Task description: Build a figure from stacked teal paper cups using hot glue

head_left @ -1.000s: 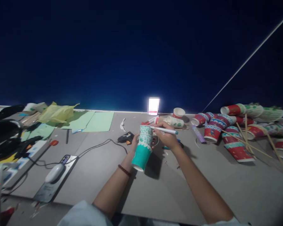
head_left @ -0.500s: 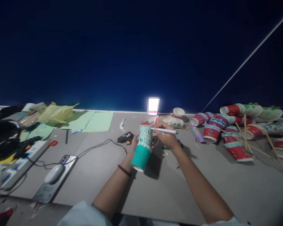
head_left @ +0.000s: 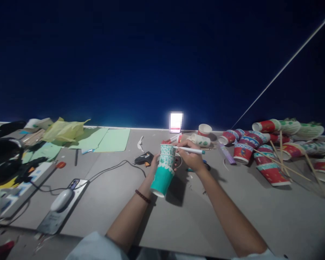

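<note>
Head view. Held in the left hand [head_left: 154,165], tilted: a stack of teal-and-white paper cups [head_left: 162,177], plain teal toward the camera, leafy pattern toward the far end. Pinched in the right hand [head_left: 191,157]: a white marker [head_left: 192,150] with a teal end, its tip at the patterned far end, contact too small to confirm. Left of the stack: a black glue gun [head_left: 144,158]. Beyond: a brightly lit screen [head_left: 175,123]. Right: red patterned paper cups [head_left: 273,172] with wooden sticks [head_left: 298,169] across and among them. Far left: pale green sheets [head_left: 113,140], yellow crumpled sheet [head_left: 65,130], white power strip [head_left: 29,186].
</note>
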Motion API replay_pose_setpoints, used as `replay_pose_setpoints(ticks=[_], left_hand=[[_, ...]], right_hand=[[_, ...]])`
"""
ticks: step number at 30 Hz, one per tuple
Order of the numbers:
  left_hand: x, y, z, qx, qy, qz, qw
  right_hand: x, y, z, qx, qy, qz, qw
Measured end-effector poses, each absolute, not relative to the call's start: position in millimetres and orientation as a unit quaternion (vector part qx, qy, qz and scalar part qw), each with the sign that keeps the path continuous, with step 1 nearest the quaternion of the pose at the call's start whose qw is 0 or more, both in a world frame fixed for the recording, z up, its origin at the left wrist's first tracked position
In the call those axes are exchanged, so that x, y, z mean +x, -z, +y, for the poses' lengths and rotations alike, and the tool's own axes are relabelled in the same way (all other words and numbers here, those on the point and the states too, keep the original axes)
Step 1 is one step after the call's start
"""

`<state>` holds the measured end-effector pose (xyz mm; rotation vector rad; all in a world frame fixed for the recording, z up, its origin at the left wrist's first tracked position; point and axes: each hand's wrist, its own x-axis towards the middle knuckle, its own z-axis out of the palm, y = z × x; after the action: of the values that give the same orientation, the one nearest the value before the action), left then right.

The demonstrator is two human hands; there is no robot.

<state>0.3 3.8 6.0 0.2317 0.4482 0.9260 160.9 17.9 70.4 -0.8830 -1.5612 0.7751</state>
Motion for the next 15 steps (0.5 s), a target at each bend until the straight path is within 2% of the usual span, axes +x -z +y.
replay_pose_setpoints(ticks=[15], left_hand=[[0.4,-9.0,3.1,0.118,-0.442,0.222,0.861]], right_hand=[[160.5,-73.8,15.7,-0.384,-0.314,-0.662,0.562]])
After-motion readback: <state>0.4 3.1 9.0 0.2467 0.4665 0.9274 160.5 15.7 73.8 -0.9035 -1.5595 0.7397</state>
